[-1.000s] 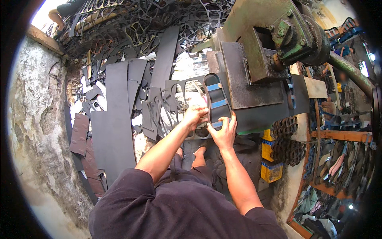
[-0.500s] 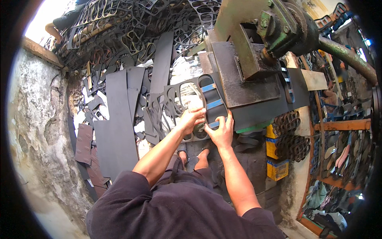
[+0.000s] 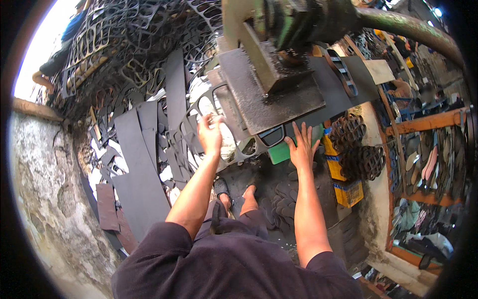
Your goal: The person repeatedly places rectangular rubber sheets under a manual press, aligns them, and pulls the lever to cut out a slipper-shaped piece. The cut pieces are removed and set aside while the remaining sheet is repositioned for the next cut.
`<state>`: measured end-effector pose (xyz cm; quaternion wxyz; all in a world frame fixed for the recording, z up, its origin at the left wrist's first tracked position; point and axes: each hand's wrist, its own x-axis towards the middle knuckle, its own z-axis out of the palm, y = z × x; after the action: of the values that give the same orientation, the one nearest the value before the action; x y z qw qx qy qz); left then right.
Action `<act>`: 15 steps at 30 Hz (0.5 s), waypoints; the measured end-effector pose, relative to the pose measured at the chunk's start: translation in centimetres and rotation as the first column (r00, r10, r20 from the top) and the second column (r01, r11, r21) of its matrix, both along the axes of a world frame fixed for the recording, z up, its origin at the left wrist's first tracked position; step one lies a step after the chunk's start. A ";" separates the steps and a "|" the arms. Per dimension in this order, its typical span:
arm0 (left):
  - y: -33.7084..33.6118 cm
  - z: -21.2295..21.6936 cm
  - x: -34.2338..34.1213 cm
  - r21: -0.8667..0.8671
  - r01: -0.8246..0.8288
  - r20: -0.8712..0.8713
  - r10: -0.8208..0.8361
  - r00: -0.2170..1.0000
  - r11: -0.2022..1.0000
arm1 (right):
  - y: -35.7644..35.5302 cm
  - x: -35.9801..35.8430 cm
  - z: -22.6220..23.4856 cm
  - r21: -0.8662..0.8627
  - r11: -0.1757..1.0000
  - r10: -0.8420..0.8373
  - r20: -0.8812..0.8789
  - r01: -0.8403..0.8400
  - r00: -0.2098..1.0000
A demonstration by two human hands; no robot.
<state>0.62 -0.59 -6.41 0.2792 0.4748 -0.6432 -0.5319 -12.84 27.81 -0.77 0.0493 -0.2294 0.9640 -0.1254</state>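
Observation:
My left hand [image 3: 211, 138] hovers over the skeleton-like edge of a black rubber sheet [image 3: 217, 94] with sole-shaped holes, its fingers apart and slightly blurred. My right hand [image 3: 301, 149] has its fingers spread, by the front edge of the press's steel plate [image 3: 271, 107], and holds nothing. Between my hands, the near rounded end of a sole-shaped cutting die [image 3: 272, 136] sticks out from under that plate; the rest is hidden. Below it shows a green pad [image 3: 280, 153]. A second cutting die [image 3: 341, 74], with blue crossbars, lies on the black sheet [image 3: 366, 79] to the right.
The press's thick arm [image 3: 413, 32] spans the upper right. Black rubber strips [image 3: 137, 164] and offcuts cover the left side. Yellow crates [image 3: 347, 192] with cut black pieces stand at right, near a wooden rack [image 3: 428, 124]. Cut soles [image 3: 284, 204] lie on the floor.
Both hands have let go of the cutting die and moved apart. The press plate now covers most of the die. The whole view has shifted.

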 end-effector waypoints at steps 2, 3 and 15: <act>-1.9 -5.0 2.2 0.167 -0.249 0.069 0.241 0.968 0.954 | -1.3 -2.2 0.8 -0.058 0.998 0.035 0.014 -0.034 0.999; -2.0 -3.0 2.4 0.482 -0.070 0.008 0.075 0.997 0.874 | -0.6 -3.4 0.4 -0.075 0.997 0.009 0.026 -0.007 1.000; -3.7 9.1 -2.3 0.013 0.003 -0.089 -0.002 0.996 1.000 | -0.7 -10.5 -2.3 0.075 0.997 0.008 0.086 -0.014 0.996</act>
<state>-1.72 -4.33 2.71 0.3036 0.4515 -0.6275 -0.5569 -23.31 27.10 -3.02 0.0999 -0.2272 0.9637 -0.0984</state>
